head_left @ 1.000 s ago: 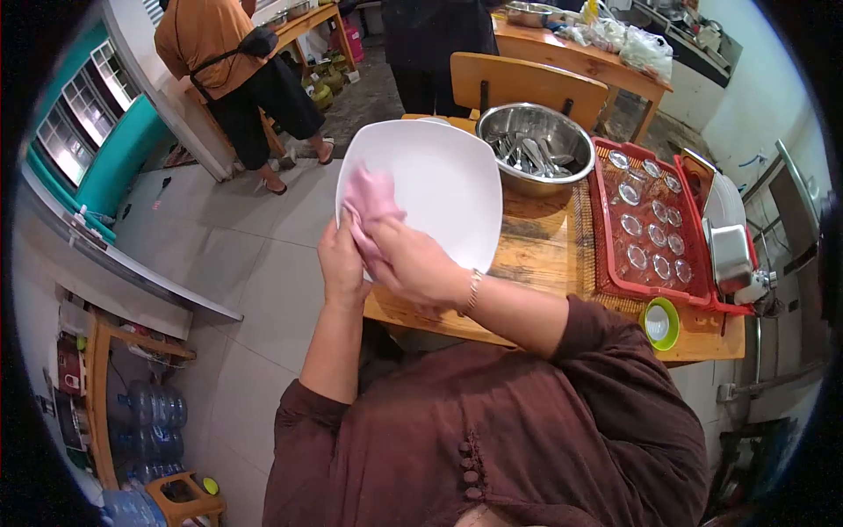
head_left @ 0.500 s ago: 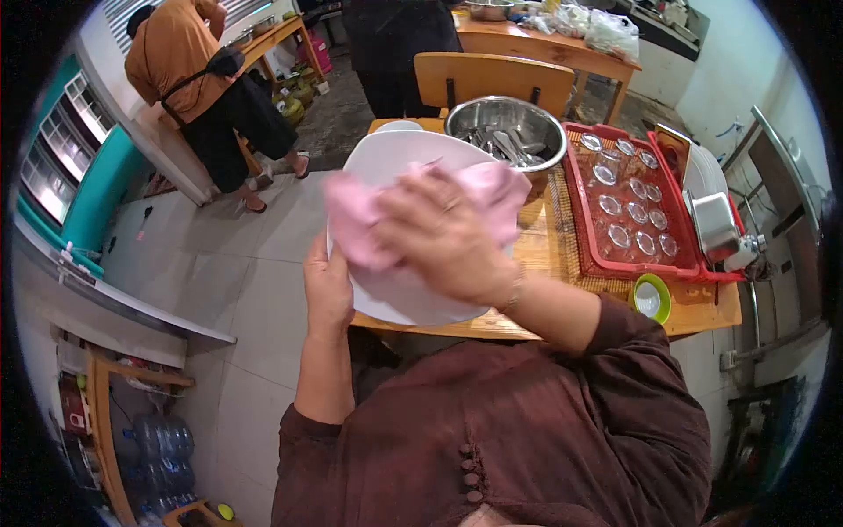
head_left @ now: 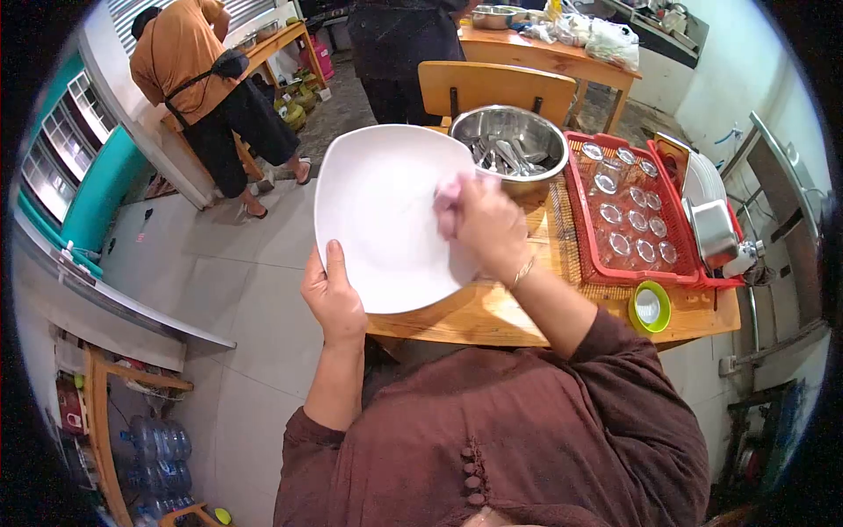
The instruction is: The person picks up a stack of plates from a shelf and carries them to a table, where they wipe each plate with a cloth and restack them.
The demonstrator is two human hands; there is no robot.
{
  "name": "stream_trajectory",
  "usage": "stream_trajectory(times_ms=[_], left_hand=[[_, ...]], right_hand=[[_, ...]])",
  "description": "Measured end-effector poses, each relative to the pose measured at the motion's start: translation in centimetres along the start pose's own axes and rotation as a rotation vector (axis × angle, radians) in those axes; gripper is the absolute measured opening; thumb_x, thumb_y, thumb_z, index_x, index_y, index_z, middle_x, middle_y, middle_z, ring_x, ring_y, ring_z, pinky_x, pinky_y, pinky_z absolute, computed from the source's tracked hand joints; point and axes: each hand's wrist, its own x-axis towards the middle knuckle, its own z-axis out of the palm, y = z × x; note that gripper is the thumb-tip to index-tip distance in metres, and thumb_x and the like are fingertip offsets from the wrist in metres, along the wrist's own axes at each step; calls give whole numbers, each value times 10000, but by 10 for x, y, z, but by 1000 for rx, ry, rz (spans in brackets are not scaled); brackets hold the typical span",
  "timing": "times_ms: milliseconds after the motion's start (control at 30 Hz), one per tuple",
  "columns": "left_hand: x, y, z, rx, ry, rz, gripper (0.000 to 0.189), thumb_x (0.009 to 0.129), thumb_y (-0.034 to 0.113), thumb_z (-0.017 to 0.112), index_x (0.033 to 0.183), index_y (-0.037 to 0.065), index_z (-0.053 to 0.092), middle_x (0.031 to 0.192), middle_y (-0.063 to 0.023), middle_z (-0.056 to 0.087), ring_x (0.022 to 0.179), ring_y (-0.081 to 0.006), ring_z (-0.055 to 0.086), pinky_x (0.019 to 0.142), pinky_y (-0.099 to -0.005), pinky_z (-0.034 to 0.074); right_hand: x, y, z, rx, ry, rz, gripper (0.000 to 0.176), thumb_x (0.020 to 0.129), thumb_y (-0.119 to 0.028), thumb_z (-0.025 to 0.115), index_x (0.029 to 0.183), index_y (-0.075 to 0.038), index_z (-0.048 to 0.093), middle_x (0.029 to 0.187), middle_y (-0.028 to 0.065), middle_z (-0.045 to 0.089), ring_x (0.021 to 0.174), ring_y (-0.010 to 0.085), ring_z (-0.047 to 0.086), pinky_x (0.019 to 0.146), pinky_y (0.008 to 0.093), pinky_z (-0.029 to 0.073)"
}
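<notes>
A large white square plate (head_left: pixel 391 211) is tilted up in front of me over the table's left part. My left hand (head_left: pixel 335 294) grips its lower left edge, thumb on the face and the other fingers behind. At the plate's right edge, my right hand (head_left: pixel 493 227) is closed around a bunched pink cloth (head_left: pixel 448 206), blurred by motion. Most of the cloth is hidden in the fist. Just beyond that hand stands a steel bowl (head_left: pixel 527 119) with spoons and other cutlery inside.
A red basket (head_left: pixel 597 268) of upturned glasses stands on the wooden table (head_left: pixel 439 329). Beside it are a rack of white plates (head_left: pixel 702 180) and a small green bowl (head_left: pixel 650 306). A wooden chair (head_left: pixel 500 79) is behind the table. Two people stand farther back.
The pink cloth, spread over the plate's face before, is now bunched in my right hand at the right edge. The plate's face is uncovered and turned more toward me.
</notes>
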Motion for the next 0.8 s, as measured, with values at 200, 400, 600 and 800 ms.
stream_trajectory(times_ms=[200,400,600,800], left_hand=[[15,-32,1,-96,43,-108,286,1015,158,456,1176,-43,578,1065,-82,645,920,-121,603,817,-265,491],[9,-20,2,-165,-112,-312,363,1026,260,435,1189,-39,563,1114,-114,633,954,-160,620,839,-291,504],[13,-27,14,-161,-156,-288,452,1026,347,412,1176,-56,553,1094,-136,640,950,-185,633,805,-308,522],[23,-31,-15,-165,11,-294,296,1006,239,498,1074,-25,610,970,-80,666,828,-128,632,730,-257,512]], right_hand=[[-36,-26,-22,441,-524,-217,189,908,-217,505,963,-49,569,913,192,631,863,373,631,756,462,504],[46,-5,-44,293,199,-197,234,923,-239,504,1033,-45,573,913,185,593,779,389,611,712,473,504],[-21,-79,4,372,-47,-381,220,939,-218,475,1043,-37,543,912,191,569,718,366,615,650,470,502],[-48,-36,-23,109,-316,-618,155,842,-197,603,957,-98,577,802,73,566,669,254,623,604,427,495]])
